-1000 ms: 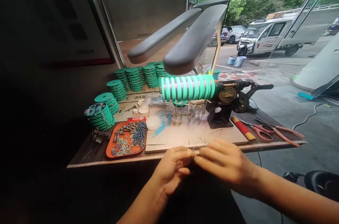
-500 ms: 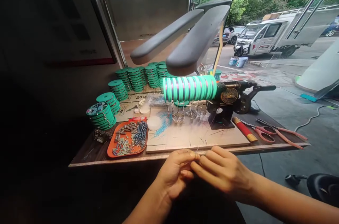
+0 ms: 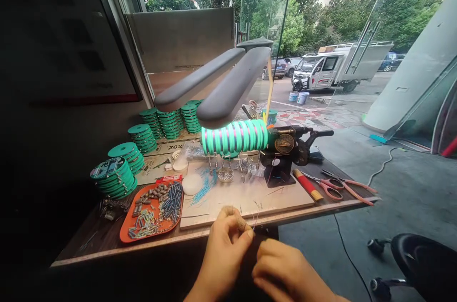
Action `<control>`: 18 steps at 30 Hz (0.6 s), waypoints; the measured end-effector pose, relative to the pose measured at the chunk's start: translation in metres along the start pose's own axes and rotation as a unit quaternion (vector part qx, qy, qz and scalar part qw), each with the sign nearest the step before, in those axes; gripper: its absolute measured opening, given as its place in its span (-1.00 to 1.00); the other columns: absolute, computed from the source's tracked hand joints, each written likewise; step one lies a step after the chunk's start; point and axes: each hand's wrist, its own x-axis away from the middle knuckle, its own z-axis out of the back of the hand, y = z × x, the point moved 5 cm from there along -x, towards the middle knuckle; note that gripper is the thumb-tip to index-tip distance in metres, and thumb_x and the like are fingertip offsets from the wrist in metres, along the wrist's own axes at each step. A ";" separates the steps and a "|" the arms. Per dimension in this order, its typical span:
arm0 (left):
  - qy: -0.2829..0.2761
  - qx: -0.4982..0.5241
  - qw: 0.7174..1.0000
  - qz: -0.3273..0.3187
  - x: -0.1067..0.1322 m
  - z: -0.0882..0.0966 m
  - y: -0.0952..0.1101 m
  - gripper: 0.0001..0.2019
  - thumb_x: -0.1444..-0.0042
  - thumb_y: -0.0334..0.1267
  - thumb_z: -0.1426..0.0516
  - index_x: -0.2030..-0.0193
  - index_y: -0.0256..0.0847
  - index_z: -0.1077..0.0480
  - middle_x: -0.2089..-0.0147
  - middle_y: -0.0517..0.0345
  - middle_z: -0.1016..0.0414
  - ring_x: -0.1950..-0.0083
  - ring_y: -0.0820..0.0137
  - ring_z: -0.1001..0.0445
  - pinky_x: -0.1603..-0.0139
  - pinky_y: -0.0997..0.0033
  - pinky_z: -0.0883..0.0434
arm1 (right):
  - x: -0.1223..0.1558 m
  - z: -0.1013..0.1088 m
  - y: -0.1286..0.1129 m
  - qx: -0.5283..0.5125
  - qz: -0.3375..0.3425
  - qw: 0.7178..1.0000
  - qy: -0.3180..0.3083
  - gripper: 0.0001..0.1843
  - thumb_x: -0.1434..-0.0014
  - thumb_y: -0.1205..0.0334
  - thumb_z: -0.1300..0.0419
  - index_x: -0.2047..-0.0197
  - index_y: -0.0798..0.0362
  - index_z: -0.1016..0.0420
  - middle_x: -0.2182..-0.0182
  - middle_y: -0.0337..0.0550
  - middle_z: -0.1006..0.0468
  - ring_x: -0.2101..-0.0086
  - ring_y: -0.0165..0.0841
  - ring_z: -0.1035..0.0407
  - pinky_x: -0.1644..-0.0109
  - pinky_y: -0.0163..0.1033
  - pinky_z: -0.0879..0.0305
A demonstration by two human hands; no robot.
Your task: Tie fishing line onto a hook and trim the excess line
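Observation:
At the table's front edge my left hand [image 3: 226, 242] pinches a thin line [image 3: 254, 220], a short piece of which sticks up past the fingertips. Just right of it and a little lower, my right hand [image 3: 282, 266] is closed, its fingers curled in and slightly blurred. What those fingers hold, if anything, is hidden. Beyond both hands a pale board [image 3: 228, 206] lies on the table with a few tiny metal pieces near its front. Above the board a hand-cranked winder [image 3: 285, 142] carries a row of bright green spools [image 3: 235, 137], with small metal swivels hanging below.
An orange tray [image 3: 124, 233] of small weights and tubes stands at left, near stacked green spools [image 3: 114, 178]. Pink-handled scissors [image 3: 331, 191] and pliers [image 3: 357, 192] lie at right. A grey two-armed lamp [image 3: 232, 87] overhangs the spools. A black chair [image 3: 424, 264] stands right.
My hands have come apart: the right has drawn back, down from the left fingertips. The view has shifted, so the table sits lower and further left.

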 end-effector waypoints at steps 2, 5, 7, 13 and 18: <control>0.054 -0.186 0.969 -0.152 0.006 0.003 0.010 -0.88 0.04 -0.44 -0.10 0.56 -0.25 -0.34 0.36 0.10 -0.29 0.35 0.41 -0.33 0.35 0.47 -0.32 | -0.006 0.009 -0.024 0.078 0.101 0.992 0.008 -0.59 -0.27 0.26 0.11 0.54 0.10 -0.39 0.61 -0.19 -0.38 0.57 -0.46 -0.21 0.54 -0.40 -0.09; 0.124 -0.359 0.867 -0.322 0.020 0.003 0.013 -0.88 0.01 -0.46 -0.06 0.38 -0.23 -0.40 0.31 -0.01 -0.37 0.31 0.29 -0.41 0.36 0.41 -0.36 | -0.038 0.027 -0.037 0.019 0.079 0.996 -0.029 -0.67 -0.22 0.30 0.05 0.49 0.12 -0.43 0.58 -0.18 -0.43 0.54 -0.46 -0.24 0.49 -0.41 -0.13; 0.162 -0.427 0.794 -0.401 0.028 0.003 0.012 -0.80 0.01 -0.51 -0.07 0.25 -0.24 -0.41 0.29 -0.07 -0.43 0.28 0.26 -0.45 0.34 0.41 -0.38 | -0.066 0.035 -0.027 -0.060 -0.033 0.997 -0.044 -0.75 -0.16 0.31 -0.05 0.48 0.14 -0.46 0.57 -0.20 -0.45 0.53 -0.47 -0.27 0.46 -0.41 -0.16; 0.146 -0.452 0.766 -0.433 0.030 0.005 0.016 -0.71 0.01 -0.54 -0.08 0.17 -0.19 -0.42 0.24 -0.07 -0.52 0.27 0.26 -0.46 0.29 0.38 -0.36 | -0.117 0.011 0.005 -0.126 -0.132 0.977 -0.112 -0.80 -0.05 0.34 -0.14 0.56 0.20 -0.44 0.67 -0.26 -0.41 0.62 -0.49 -0.24 0.59 -0.44 -0.14; 0.058 -0.053 0.996 -0.051 0.002 0.020 0.001 -0.92 0.03 -0.40 -0.13 0.51 -0.27 -0.40 0.54 0.16 -0.34 0.49 0.46 -0.30 0.54 0.56 -0.23 | -0.087 0.021 -0.007 0.002 -0.014 0.999 -0.050 -0.83 -0.11 0.36 -0.05 0.39 0.15 -0.47 0.53 -0.17 -0.46 0.54 -0.44 -0.23 0.47 -0.34 -0.13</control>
